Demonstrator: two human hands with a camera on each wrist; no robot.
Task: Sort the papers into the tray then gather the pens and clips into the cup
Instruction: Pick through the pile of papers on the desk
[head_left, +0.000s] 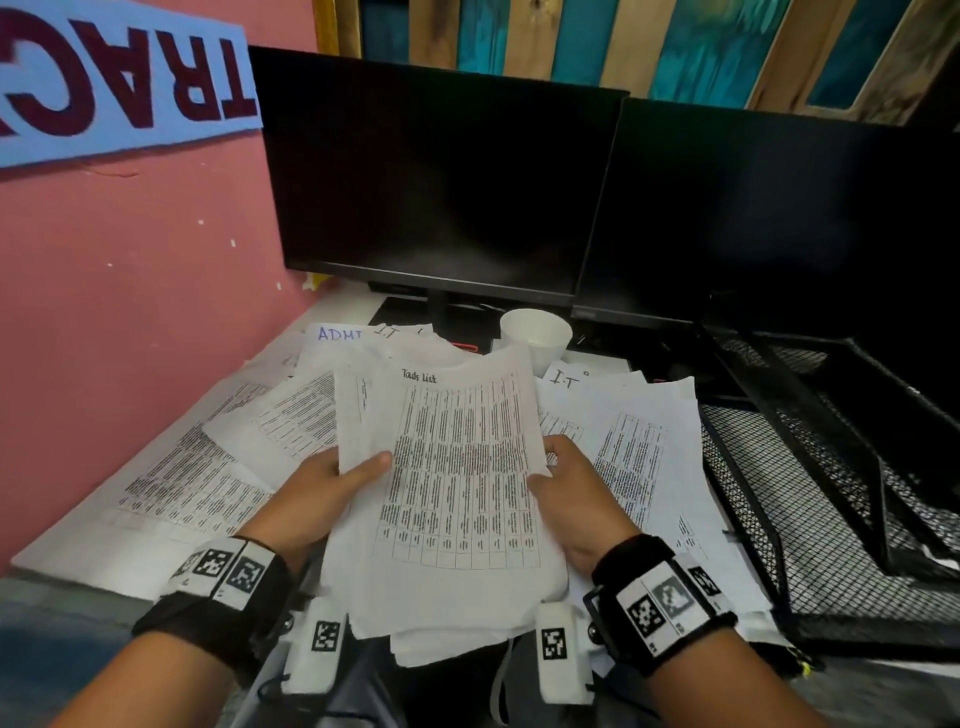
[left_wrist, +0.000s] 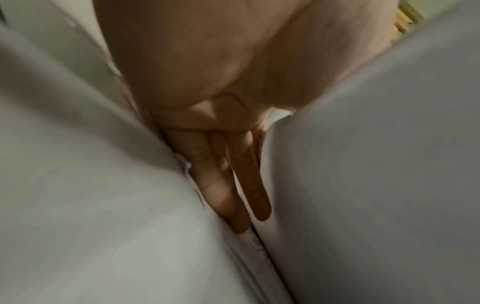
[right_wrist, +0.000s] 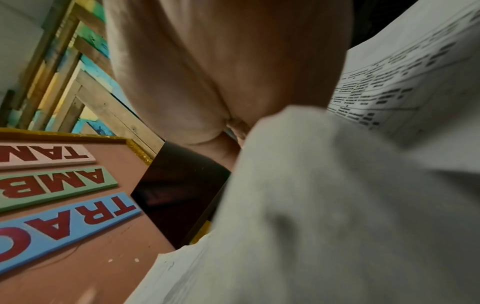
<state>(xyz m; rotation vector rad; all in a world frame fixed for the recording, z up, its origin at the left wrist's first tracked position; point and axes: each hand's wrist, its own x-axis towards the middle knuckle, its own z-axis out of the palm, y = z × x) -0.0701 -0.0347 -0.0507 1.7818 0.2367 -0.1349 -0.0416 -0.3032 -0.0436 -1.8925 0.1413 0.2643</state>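
Top sheet (head_left: 457, 467) reads "Task list" over a table whose print is too small to make out. Behind it, one paper (head_left: 337, 334) shows "ADMI" in blue handwriting, another (head_left: 400, 332) "I.T", and a third (head_left: 566, 378) by the cup also "I.T". On the pink wall, upside down: blue sign (right_wrist: 64, 226) "TRAC", green sign (right_wrist: 52, 185) "AMB", pink sign (right_wrist: 44, 154) "TAN".

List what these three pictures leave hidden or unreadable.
- Pens and clips: none identifiable in the head view; the loose papers may cover them.
- Table text on the held stack: too small to read.
- Right hand fingers: behind the stack; right wrist view shows only palm and paper.
- Tray: cut by the right edge.
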